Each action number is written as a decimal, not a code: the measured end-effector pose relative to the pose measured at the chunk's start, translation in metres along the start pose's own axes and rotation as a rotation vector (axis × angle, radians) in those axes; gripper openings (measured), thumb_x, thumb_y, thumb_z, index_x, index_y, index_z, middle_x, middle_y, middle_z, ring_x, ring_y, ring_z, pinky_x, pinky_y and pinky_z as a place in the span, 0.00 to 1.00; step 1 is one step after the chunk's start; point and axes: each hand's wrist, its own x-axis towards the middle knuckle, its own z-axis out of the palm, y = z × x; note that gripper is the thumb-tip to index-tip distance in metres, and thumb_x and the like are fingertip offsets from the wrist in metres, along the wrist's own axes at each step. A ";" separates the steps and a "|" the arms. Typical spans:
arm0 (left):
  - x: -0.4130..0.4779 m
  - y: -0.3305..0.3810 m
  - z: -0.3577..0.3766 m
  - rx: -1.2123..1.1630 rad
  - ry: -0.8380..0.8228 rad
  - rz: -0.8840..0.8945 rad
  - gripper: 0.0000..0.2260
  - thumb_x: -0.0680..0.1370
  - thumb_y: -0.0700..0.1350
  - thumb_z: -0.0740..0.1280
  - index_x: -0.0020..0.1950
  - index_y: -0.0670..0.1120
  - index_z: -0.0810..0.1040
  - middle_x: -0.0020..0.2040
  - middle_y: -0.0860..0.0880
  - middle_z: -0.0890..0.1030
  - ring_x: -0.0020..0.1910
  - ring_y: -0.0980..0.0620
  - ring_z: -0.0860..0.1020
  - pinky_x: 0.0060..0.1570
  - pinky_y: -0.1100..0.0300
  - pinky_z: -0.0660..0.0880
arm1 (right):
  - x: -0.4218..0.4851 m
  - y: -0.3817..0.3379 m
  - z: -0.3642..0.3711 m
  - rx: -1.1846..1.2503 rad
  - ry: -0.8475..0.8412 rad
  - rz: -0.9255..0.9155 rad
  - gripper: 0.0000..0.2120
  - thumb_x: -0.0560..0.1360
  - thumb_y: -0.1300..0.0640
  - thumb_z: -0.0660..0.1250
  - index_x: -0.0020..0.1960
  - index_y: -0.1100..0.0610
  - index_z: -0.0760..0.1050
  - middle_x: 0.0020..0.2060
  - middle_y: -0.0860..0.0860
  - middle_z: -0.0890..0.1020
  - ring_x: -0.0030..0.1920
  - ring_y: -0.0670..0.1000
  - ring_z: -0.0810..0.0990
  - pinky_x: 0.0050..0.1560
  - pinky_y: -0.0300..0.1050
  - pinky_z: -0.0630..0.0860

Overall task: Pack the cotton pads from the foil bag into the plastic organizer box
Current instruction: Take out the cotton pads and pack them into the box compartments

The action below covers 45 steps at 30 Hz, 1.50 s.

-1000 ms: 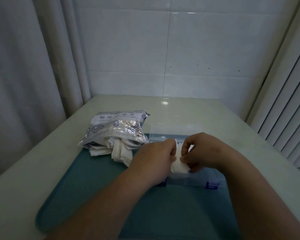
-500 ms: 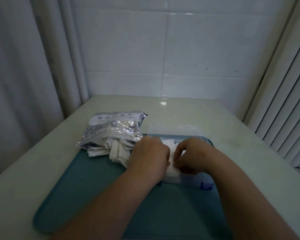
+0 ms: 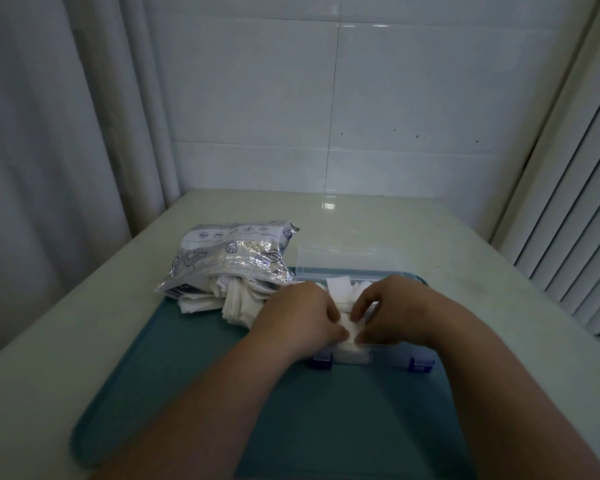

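Note:
A clear plastic organizer box (image 3: pixel 388 355) with blue latches sits on a teal tray (image 3: pixel 194 382), its lid (image 3: pixel 347 259) standing open at the back. White cotton pads (image 3: pixel 340 284) lie in its compartments. My left hand (image 3: pixel 302 317) and my right hand (image 3: pixel 395 310) are both over the box's left part, fingertips pressing a white cotton pad (image 3: pixel 350 329) down into a near compartment. The silver foil bag (image 3: pixel 232 258) lies left of the box, with several pads (image 3: pixel 236 303) spilling from its mouth.
The tray rests on a pale table (image 3: pixel 465 258) set in a tiled corner. A curtain (image 3: pixel 49 150) hangs on the left and vertical blinds (image 3: pixel 582 220) on the right.
Both hands have lowered the pad from above the box into a near compartment, and the fingers now press it flat.

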 end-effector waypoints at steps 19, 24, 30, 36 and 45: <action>-0.018 -0.054 -0.046 -0.193 0.386 -0.142 0.12 0.69 0.55 0.74 0.43 0.52 0.74 0.40 0.55 0.79 0.41 0.53 0.77 0.43 0.55 0.75 | -0.001 -0.004 -0.002 0.006 0.198 -0.158 0.03 0.72 0.54 0.72 0.43 0.45 0.81 0.41 0.44 0.81 0.41 0.46 0.80 0.48 0.43 0.80; -0.023 -0.070 -0.040 0.163 0.345 -0.283 0.25 0.73 0.57 0.68 0.62 0.47 0.63 0.54 0.47 0.79 0.52 0.43 0.78 0.42 0.55 0.70 | -0.001 -0.009 0.003 0.024 0.199 -0.201 0.02 0.74 0.52 0.71 0.46 0.46 0.80 0.41 0.44 0.80 0.41 0.45 0.78 0.42 0.38 0.76; -0.019 -0.070 -0.033 0.101 0.242 -0.325 0.25 0.75 0.52 0.67 0.63 0.44 0.59 0.50 0.46 0.77 0.53 0.42 0.78 0.42 0.56 0.68 | -0.002 -0.010 0.005 0.028 0.208 -0.227 0.02 0.74 0.51 0.70 0.46 0.46 0.79 0.40 0.44 0.79 0.38 0.43 0.76 0.37 0.35 0.71; -0.022 -0.064 -0.042 0.037 0.357 -0.296 0.14 0.75 0.49 0.63 0.56 0.47 0.64 0.43 0.50 0.74 0.43 0.45 0.73 0.42 0.54 0.71 | -0.003 -0.012 0.008 0.006 0.230 -0.236 0.02 0.75 0.49 0.69 0.48 0.45 0.78 0.40 0.43 0.79 0.38 0.42 0.76 0.33 0.33 0.67; -0.019 -0.059 -0.045 -0.508 0.484 -0.160 0.09 0.72 0.39 0.65 0.46 0.52 0.70 0.33 0.50 0.73 0.34 0.49 0.71 0.34 0.55 0.63 | -0.003 -0.012 0.009 0.035 0.275 -0.259 0.02 0.76 0.51 0.67 0.47 0.46 0.78 0.37 0.41 0.78 0.36 0.42 0.75 0.32 0.31 0.66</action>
